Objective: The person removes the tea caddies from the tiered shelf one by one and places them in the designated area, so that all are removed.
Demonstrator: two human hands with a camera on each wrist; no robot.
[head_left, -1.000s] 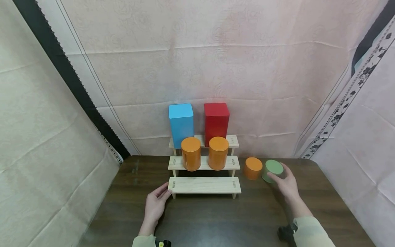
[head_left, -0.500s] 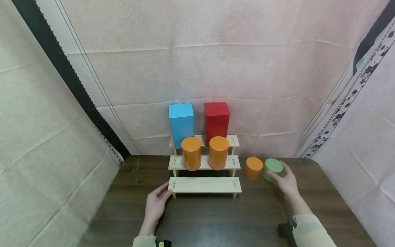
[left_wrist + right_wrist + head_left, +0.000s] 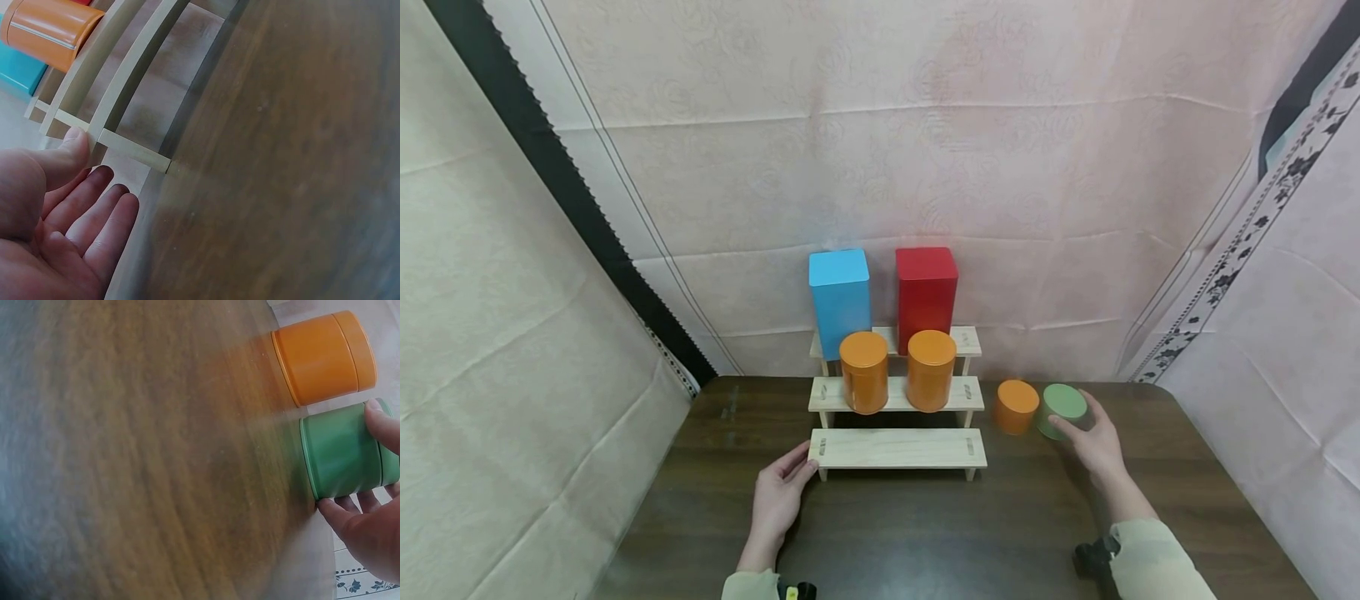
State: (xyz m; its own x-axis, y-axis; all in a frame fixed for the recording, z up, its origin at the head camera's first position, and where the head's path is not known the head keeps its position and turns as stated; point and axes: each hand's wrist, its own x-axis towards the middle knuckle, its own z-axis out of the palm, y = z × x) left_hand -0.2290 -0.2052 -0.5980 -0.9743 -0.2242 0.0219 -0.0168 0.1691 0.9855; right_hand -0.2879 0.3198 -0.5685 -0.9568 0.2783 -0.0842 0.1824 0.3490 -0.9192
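Here the right-hand grip [image 3: 1099, 446] is grasping the lidded green canister [image 3: 1062, 405], which is standing on the wood-grained surface [image 3: 917, 533], just beside a lidded orange canister [image 3: 1017, 408]! Over left, the left-hand grip [image 3: 778, 496] is resting relaxed, touching the left end of the pale step stand's lowest tier [image 3: 898, 450] (a blue box [image 3: 839, 304] and a red box [image 3: 927, 300] are crowning the top).

The stand [image 3: 898, 448] looks wooden, the green canister [image 3: 342, 453] smooth.
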